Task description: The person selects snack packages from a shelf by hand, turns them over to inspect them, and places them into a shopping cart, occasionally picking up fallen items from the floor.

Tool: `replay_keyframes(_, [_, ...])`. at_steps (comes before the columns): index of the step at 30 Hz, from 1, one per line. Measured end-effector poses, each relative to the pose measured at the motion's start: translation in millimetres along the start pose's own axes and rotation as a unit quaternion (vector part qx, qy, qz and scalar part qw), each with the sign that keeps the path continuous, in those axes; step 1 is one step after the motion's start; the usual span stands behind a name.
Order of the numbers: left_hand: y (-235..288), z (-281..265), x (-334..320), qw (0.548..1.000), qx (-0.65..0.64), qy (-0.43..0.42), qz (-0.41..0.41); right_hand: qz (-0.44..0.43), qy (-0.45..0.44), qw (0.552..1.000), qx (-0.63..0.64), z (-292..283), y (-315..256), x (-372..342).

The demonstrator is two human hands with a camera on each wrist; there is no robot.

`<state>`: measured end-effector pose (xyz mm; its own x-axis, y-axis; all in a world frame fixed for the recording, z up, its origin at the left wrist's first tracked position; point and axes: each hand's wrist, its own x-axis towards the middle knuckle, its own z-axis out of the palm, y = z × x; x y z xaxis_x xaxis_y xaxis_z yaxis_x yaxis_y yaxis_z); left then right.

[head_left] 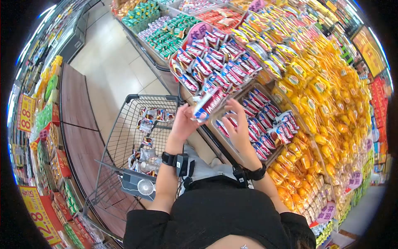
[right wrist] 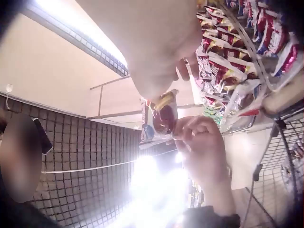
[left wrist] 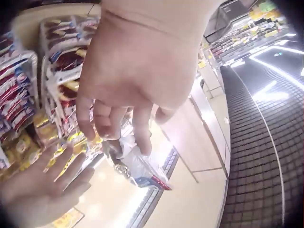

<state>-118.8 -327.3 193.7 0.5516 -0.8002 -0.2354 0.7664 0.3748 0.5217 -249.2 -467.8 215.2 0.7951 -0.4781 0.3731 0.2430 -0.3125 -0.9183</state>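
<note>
In the head view my left hand (head_left: 183, 123) pinches a red, white and blue snack packet (head_left: 210, 103) in front of the snack bins. The left wrist view has the packet (left wrist: 137, 166) hanging from the fingers of the left hand (left wrist: 130, 95). My right hand (head_left: 237, 126) is raised over the lower bin, fingers spread and bent, close to the packet's right side. From the right wrist, the packet (right wrist: 159, 118) lies between the left hand (right wrist: 202, 147) and the right hand (right wrist: 152, 61); whether the right fingertips touch it I cannot tell.
A wire shopping cart (head_left: 120, 124) with several packets and a small grey fan (head_left: 145, 187) stands at the left. Bins of similar packets (head_left: 257, 120) lie ahead and right, beside heaped yellow-wrapped goods (head_left: 327, 120). Shelves with price signs (head_left: 26, 113) line the far left.
</note>
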Motion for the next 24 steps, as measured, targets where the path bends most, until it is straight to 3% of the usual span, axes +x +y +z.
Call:
replay_keyframes(3, [-29,7,-1,0.986,0.016,-0.152,-0.067,0.04,0.022,0.98,0.193,-22,-7,-5])
replay_keyframes(5, [-44,28,-4,0.98,-0.041,-0.166,-0.098,0.109,-0.001,0.968,0.226,-44,-14,-11])
replay_keyframes(6, [-51,33,-3,0.98,-0.028,-0.172,-0.099,0.091,0.008,0.97,0.224,-53,-11,-13])
replay_keyframes(9, [-66,44,6,0.967,0.005,-0.225,-0.119,0.077,0.066,0.986,0.133,-81,-12,-22])
replay_keyframes(10, [-74,52,4,0.969,0.082,-0.223,-0.062,0.105,0.08,0.983,0.126,-92,-17,-25])
replay_keyframes(13, [-89,72,12,0.948,0.231,-0.195,-0.102,0.107,0.08,0.989,0.065,-125,-8,-41])
replay_keyframes(16, [-110,89,27,0.862,0.476,-0.175,-0.023,0.133,0.092,0.984,-0.08,-161,-3,-57])
replay_keyframes(18, [-124,93,41,0.828,0.523,-0.2,-0.008,0.123,0.097,0.974,-0.161,-180,0,-68])
replay_keyframes(21, [-148,89,57,0.78,0.585,-0.223,0.005,0.216,0.132,0.963,-0.089,-197,16,-87])
replay_keyframes(23, [-170,73,73,0.75,0.612,-0.249,0.018,0.203,0.117,0.955,-0.181,-201,20,-96])
replay_keyframes(24, [-175,74,73,0.764,0.596,-0.246,0.031,0.194,0.109,0.948,-0.226,-203,21,-99])
